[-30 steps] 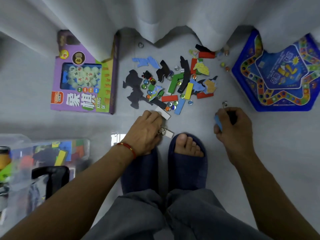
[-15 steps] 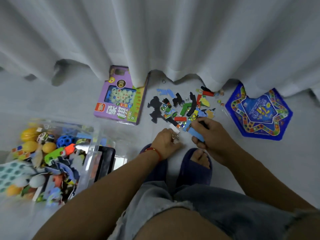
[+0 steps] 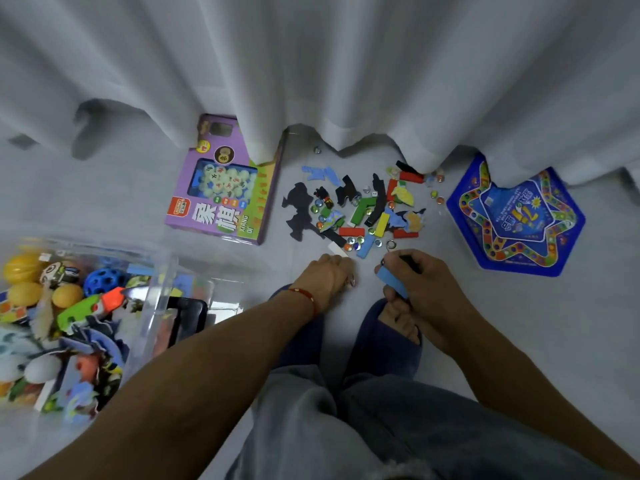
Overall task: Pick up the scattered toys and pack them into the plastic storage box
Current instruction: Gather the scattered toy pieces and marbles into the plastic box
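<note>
Toys spread on the floor along the curtain's hem

The scattered pieces [image 3: 360,209] lie between the game box [image 3: 221,202] on their left and the game board [image 3: 519,220] on their right; the storage box [image 3: 166,271] sits far left, holding toys.

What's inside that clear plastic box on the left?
The plastic storage box holds yellow balls, a blue holed ball, a green and orange toy gun, a white egg shape and foam cut-outs. Whatever lies beneath that pile is covered.

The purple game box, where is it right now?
The purple game box lies on the floor at upper left of the head view, its top under the curtain, left of the scattered pieces.
</note>
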Motion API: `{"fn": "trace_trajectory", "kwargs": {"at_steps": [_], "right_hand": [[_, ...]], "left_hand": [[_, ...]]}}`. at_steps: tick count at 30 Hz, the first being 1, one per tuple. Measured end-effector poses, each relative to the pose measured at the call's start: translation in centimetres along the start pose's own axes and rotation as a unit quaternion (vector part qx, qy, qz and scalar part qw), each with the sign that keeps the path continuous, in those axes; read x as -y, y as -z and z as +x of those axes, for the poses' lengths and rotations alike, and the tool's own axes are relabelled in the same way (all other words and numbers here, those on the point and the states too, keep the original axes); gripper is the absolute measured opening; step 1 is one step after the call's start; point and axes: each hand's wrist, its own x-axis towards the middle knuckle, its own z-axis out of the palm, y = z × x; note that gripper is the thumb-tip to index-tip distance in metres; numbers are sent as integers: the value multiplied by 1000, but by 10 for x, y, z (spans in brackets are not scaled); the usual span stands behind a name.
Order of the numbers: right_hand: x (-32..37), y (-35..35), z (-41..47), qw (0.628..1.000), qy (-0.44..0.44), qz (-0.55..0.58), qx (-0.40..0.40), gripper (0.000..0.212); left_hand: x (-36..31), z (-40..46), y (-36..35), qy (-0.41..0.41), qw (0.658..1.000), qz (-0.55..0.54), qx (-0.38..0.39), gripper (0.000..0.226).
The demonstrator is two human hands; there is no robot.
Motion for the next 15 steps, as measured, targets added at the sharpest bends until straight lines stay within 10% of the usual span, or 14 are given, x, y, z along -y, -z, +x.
{"fn": "trace_trajectory", "kwargs": {"at_steps": [2, 5, 8, 15], "right_hand": [[11, 4, -4, 1000, 2, -19, 8, 22], [48, 4, -15, 997, 22, -45, 60, 21], [110, -14, -42, 982, 50, -126, 132, 23], [208, -135, -119, 909, 31, -280, 309, 20]], "left_hand": [[-14, -12, 19, 135, 968, -202, -55, 29], [-36, -52, 65, 215, 776, -582, -107, 17], [-46, -110, 122, 180, 627, -738, -172, 11], [4, -274, 198, 218, 555, -722, -351, 11]]}}
